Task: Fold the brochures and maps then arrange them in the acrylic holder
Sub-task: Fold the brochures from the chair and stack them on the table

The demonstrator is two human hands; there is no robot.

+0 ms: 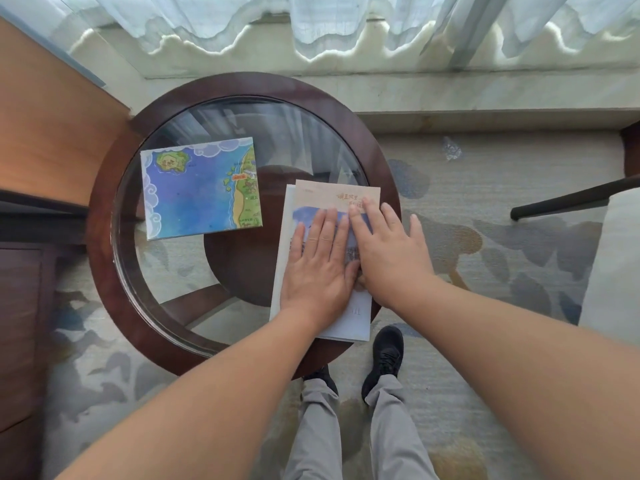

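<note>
- Head view: left hand [318,261] and right hand [389,252] lie flat with straight fingers, pressing the folded brochure [322,197] at the round table's [100,237] near right edge. Neither hand pinches anything.
- To crease well, anchor with the left and sweep the right along the fold, edges aligned.
- The map [201,188] lies on the table's left half.
- No acrylic holder shows.
- The brochure's orange characters are too blurred to read.

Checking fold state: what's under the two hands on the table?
Left hand and right hand press flat on a folded brochure, a pale layer showing along its left edge. Its middle is covered; separate sheet or same one, cannot tell.
</note>
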